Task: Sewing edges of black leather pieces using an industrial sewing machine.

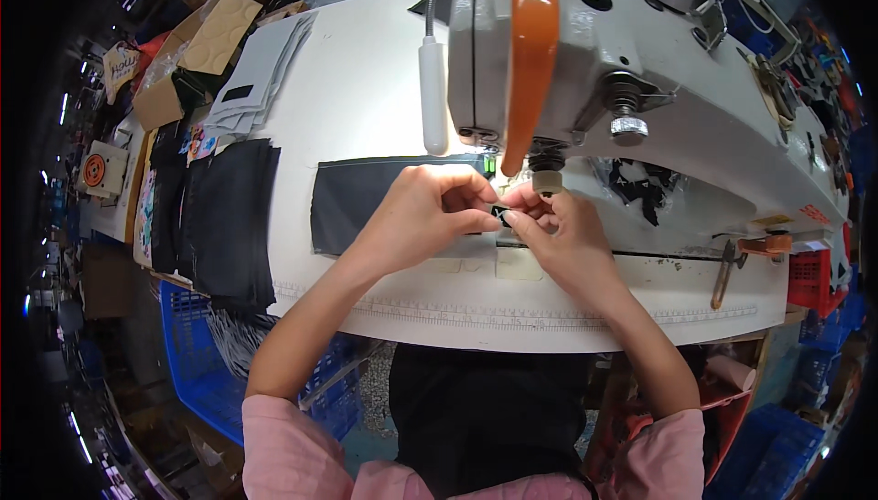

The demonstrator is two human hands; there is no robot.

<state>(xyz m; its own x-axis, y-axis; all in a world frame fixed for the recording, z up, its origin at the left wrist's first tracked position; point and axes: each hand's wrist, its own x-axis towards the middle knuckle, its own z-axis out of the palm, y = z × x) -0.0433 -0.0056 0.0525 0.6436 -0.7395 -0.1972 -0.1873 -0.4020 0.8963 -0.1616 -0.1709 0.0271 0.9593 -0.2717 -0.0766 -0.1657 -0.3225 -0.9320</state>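
My left hand [430,217] pinches a small black label with a light mark [500,218] between thumb and fingers, just below the sewing machine needle area. My right hand [558,235] grips the same label from the right with its fingers curled. Under my left hand lies a dark grey fabric piece [352,198], reaching leftward across the white table. The white sewing machine head [485,52] with its orange lever [530,34] stands over both hands. A white gooseneck lamp [432,98] lights the spot.
Black fabric pieces [229,217] and grey pieces [251,79] are stacked left, near cardboard [219,29]. Black scraps [640,189] lie under the machine arm. Thread snips [722,276] rest at right by the ruler-marked table edge [430,313]. A blue crate [201,363] stands below the table.
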